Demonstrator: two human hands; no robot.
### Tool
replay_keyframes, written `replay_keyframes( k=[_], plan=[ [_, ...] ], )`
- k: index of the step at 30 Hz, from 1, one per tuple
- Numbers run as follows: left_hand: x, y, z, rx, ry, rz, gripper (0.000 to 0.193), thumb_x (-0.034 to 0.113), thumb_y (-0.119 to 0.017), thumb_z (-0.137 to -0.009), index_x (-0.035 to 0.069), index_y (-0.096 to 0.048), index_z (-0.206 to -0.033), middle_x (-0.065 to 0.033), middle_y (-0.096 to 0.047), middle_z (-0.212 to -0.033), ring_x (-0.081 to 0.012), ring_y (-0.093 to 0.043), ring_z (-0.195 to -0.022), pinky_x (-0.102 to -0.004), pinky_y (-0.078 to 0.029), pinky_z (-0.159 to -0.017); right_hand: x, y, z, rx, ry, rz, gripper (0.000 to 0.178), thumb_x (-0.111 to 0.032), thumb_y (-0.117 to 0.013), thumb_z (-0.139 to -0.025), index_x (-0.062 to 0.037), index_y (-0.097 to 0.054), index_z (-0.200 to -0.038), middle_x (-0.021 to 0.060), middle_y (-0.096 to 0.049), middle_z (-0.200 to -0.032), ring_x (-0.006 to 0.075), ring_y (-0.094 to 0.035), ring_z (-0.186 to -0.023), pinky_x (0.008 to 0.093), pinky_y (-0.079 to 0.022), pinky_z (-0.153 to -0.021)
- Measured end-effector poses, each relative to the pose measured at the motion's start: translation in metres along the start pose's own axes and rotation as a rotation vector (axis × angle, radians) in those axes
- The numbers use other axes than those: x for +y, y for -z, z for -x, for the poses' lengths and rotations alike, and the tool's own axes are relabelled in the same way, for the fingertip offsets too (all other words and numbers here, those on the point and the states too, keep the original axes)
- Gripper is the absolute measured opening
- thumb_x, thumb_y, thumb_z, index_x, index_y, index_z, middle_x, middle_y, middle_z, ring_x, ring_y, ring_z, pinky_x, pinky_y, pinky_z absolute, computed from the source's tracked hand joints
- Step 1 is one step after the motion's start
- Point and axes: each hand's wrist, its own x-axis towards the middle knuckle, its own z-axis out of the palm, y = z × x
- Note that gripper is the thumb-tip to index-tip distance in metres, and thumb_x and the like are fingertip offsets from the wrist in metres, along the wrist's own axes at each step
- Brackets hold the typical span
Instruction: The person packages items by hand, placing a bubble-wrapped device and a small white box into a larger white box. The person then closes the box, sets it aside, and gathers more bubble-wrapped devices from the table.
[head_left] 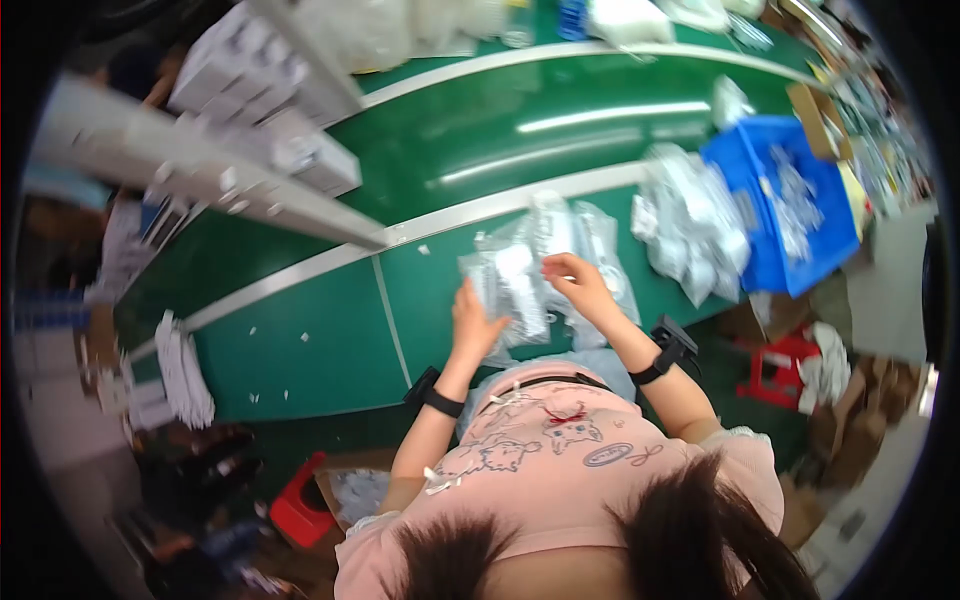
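Note:
Several clear plastic bags with white items inside lie side by side on the green work table in front of me. My left hand [473, 325] rests at the left edge of the nearest bag [518, 290], fingers stretched and thumb apart. Above the right side of that bag is my right hand [582, 288], its fingers loosely bent and apart, with nothing visible in them. Another bag [600, 240] lies just beyond the right hand. What exactly the bags contain is blurred by the shiny plastic.
A pile of bagged white items [690, 225] sits to the right, against a blue bin [740, 180] holding clear pieces. A grey metal post [230, 180] rises at left, near white boxes [300, 150]. White stacked strips [183, 375] lie far left. Red stools [770, 372] stand below table height.

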Motion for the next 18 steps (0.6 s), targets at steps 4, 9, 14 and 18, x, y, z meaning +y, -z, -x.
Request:
replay_keyframes(
  k=[4,9,14,18],
  plan=[
    [0.002,0.010,-0.016,0.011,-0.009,0.001,0.087,0.012,-0.076,-0.055,-0.006,-0.025,-0.124,-0.0246,-0.038,-0.119,-0.0352,-0.039,-0.111,-0.0382,-0.033,-0.094,0.013,0.030,0.014,0.128,-0.043,0.015,0.028,-0.003,-0.053,-0.076,-0.0034,-0.053,-0.105,0.0063,-0.059,-0.097,0.0166,-0.056,-0.091,0.0258,-0.044,-0.076],
    [-0.020,0.007,-0.034,-0.003,0.090,0.258,0.083,0.005,-0.072,-0.055,-0.001,-0.027,-0.125,-0.0175,-0.040,-0.118,-0.0284,-0.041,-0.110,-0.0349,-0.034,-0.092,0.025,0.072,0.040,0.600,0.234,0.600,0.035,0.000,-0.055,-0.070,-0.0039,-0.052,-0.104,0.0097,-0.053,-0.102,0.0246,-0.051,-0.096,0.0307,-0.042,-0.080],
    [-0.024,0.011,-0.051,-0.028,0.117,0.431,0.083,0.002,-0.070,-0.055,0.003,-0.027,-0.127,-0.0140,-0.039,-0.120,-0.0253,-0.041,-0.110,-0.0333,-0.033,-0.092,0.028,0.081,0.042,0.575,0.231,0.609,0.037,0.002,-0.055,-0.066,-0.0037,-0.052,-0.102,0.0115,-0.051,-0.102,0.0292,-0.047,-0.097,0.0331,-0.041,-0.081],
    [-0.020,0.012,-0.057,-0.121,0.145,0.576,0.086,0.009,-0.070,-0.056,0.003,-0.026,-0.128,-0.0168,-0.035,-0.121,-0.0302,-0.039,-0.110,-0.0356,-0.033,-0.093,0.040,0.100,0.005,0.527,0.376,0.886,0.039,0.001,-0.055,-0.066,-0.0052,-0.052,-0.104,0.0134,-0.050,-0.104,0.0298,-0.047,-0.099,0.0360,-0.038,-0.086]
  ],
)
